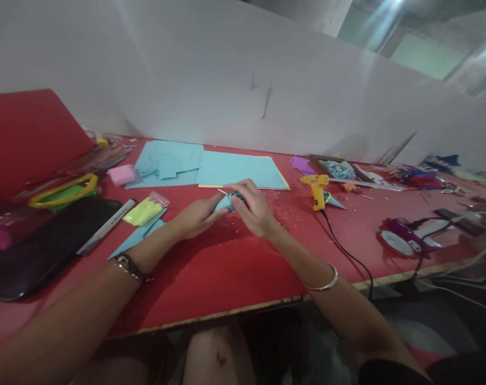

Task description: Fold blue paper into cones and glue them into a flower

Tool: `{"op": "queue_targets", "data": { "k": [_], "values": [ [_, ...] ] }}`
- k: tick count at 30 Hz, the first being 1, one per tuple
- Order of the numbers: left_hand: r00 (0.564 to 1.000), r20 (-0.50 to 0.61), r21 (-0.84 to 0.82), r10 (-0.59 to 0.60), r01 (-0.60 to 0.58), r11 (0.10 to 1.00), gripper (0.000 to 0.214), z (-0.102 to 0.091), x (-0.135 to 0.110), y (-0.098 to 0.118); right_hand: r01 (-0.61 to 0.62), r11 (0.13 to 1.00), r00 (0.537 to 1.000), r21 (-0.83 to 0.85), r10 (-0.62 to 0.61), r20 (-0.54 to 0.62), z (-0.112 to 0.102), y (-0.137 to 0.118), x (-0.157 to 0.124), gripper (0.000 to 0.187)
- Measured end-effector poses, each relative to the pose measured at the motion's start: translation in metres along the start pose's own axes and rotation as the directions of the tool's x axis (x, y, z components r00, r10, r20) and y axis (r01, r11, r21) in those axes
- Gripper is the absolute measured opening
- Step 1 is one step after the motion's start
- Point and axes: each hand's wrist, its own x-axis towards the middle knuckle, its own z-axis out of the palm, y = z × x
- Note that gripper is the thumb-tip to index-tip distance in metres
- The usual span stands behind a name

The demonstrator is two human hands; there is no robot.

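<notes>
Both my hands are closed around a small piece of folded or rolled light-blue paper (225, 203) above the middle of the red table (227, 278). My left hand (198, 216) grips its left side, thumb along the near edge. Over its right and top curls my right hand (255, 208), hiding much of it. A thin pale stick end pokes out at the top left of the paper. Behind my hands lie light-blue sheets (238, 168), with yellow edges showing underneath. To the right rests a yellow glue gun (317, 191) with a black cord.
Left of my arms are a yellow-green clay packet (143, 212), a marker (106, 227), a black pouch (46, 246) and pink clay (121, 175). Rightward sit purple paper (302, 165), a tray of scraps (341, 170) and a purple device (414, 235) with cables. A white wall (187, 69) stands behind.
</notes>
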Motion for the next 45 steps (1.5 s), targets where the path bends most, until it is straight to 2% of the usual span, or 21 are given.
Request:
{"op": "queue_targets", "data": {
  "k": [3, 6, 11, 15, 19, 22, 27, 32, 41, 45],
  "values": [
    [1.000, 0.012, -0.178, 0.029, -0.026, 0.984, 0.047, 0.001, 0.000, -0.001, -0.055, 0.994, 0.998, 0.093, 0.058, -0.024, -0.001, 0.001, 0.000, 0.029],
    [1.000, 0.014, -0.306, 0.008, -0.003, 0.952, 0.045, 0.001, 0.000, 0.000, -0.130, 0.973, 0.988, 0.193, 0.144, -0.057, -0.001, 0.004, 0.001, 0.025],
    [0.997, 0.023, -0.449, -0.079, 0.081, 0.890, 0.043, 0.001, 0.000, 0.005, -0.122, 0.960, 0.984, 0.252, 0.151, -0.098, -0.002, 0.006, 0.001, 0.014],
    [0.988, -0.031, -0.431, -0.153, 0.125, 0.894, 0.049, 0.001, 0.001, 0.004, -0.135, 0.949, 0.980, 0.286, 0.170, -0.102, -0.002, 0.003, 0.002, 0.016],
    [0.991, -0.109, -0.418, -0.075, 0.023, 0.908, 0.054, 0.001, 0.000, -0.001, -0.143, 0.937, 0.982, 0.319, 0.174, -0.069, -0.003, 0.002, 0.002, 0.021],
    [0.995, -0.094, -0.461, -0.023, -0.023, 0.887, 0.056, 0.002, 0.000, -0.001, -0.133, 0.940, 0.987, 0.314, 0.156, -0.048, -0.004, 0.002, 0.002, 0.024],
    [0.993, -0.082, -0.515, -0.087, 0.033, 0.857, 0.061, 0.004, 0.002, 0.002, -0.126, 0.959, 0.990, 0.253, 0.138, -0.031, -0.004, 0.003, 0.001, 0.027],
    [0.992, -0.039, -0.416, -0.118, 0.092, 0.905, 0.048, 0.000, 0.003, 0.002, -0.106, 0.967, 0.994, 0.232, 0.108, 0.004, -0.004, 0.003, 0.001, 0.028],
    [0.982, 0.117, -0.442, -0.150, 0.187, 0.877, 0.022, -0.002, 0.000, -0.007, -0.100, 0.950, 0.995, 0.295, 0.096, 0.030, -0.009, 0.000, 0.000, 0.027],
    [0.981, 0.154, -0.473, -0.121, 0.181, 0.862, 0.018, -0.002, 0.000, -0.007, -0.049, 0.943, 0.997, 0.329, 0.028, 0.070, -0.011, -0.004, -0.001, 0.023]
  ]
}}
